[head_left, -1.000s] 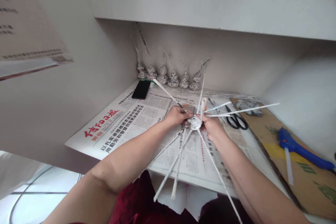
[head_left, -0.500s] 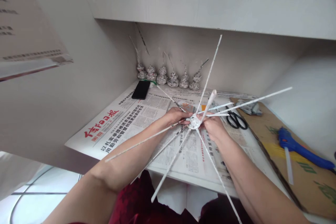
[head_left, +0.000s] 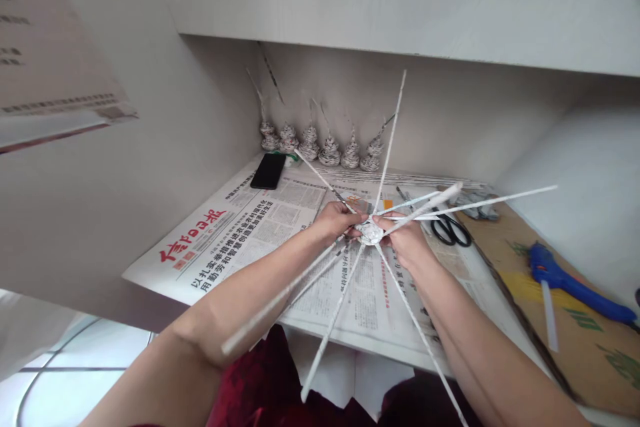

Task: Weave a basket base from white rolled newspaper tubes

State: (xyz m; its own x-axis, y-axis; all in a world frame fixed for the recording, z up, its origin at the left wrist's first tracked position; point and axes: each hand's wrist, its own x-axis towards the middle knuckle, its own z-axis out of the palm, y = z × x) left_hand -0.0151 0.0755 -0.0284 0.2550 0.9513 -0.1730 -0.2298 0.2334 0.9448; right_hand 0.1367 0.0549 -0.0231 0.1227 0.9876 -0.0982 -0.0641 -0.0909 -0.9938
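A small round woven paper base [head_left: 371,233], made of rolled newspaper, is held between my two hands above the newspaper-covered table. Several long thin paper sticks [head_left: 330,335] spread out from it like spokes. My left hand [head_left: 339,219] pinches the base's left edge, thumb on top, close to the spokes on that side. On the opposite edge my right hand [head_left: 404,233] is closed, its thumb and fingers pressed near the roots of the right-hand spokes. A thicker, blurred paper stick [head_left: 433,202] slants up over the right hand. Some of the right fingertips are hidden.
Several gourd-shaped paper pieces [head_left: 330,152] line the back wall near a black phone [head_left: 269,171]. Scissors [head_left: 451,231] lie to the right, beside cardboard [head_left: 530,320] bearing a blue glue gun [head_left: 575,287]. Long paper rolls [head_left: 400,178] lie along the back; newspaper [head_left: 240,240] covers the table.
The base and its spokes have turned slightly. The thick stick by my right hand has swung down to the right, and the lower-left spokes have shifted. Both hands keep their grip.
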